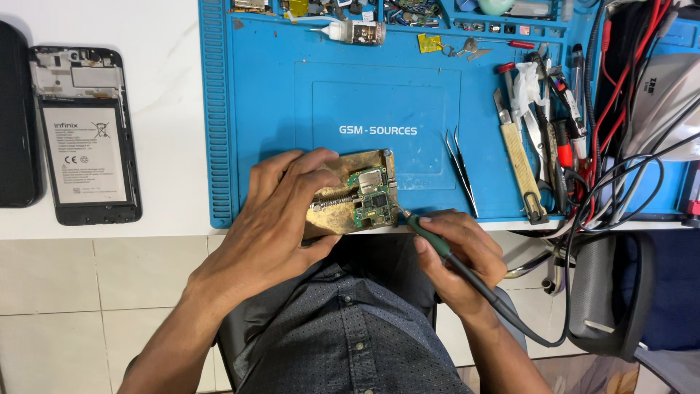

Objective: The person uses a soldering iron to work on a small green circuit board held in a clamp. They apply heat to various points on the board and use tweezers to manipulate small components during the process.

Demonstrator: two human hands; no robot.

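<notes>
Far to the left of the blue mat (277, 87), on the white tabletop (168, 109), an opened phone (86, 135) lies face down with its back cover off and its white-labelled battery showing; a black slab (16, 117) lies just beside it, at the picture's edge.

On the mat's near edge sits a brass-coloured holder plate (343, 191) with a small green circuit board (373, 198) clamped on its right half. The left hand (281, 219) lies over the left part of the plate, fingers spread and curled onto it, pressing it down on the mat.

Just right of the board, the right hand (456, 252) grasps a green-handled soldering iron (430, 237) like a pen, fingers clenched round the grip. Its tip touches the board's right edge, and its dark cable runs off toward the lower right.

Further right on the mat, a pair of tweezers (461, 171) lies with points toward the far side. Beyond it lies a scraper with a pale handle (519, 164), then a heap of screwdrivers and cutters (554, 109), and at the mat's right end a tangle of red and black wires (620, 131). Along the mat's far edge lies a small glue bottle (357, 32).
</notes>
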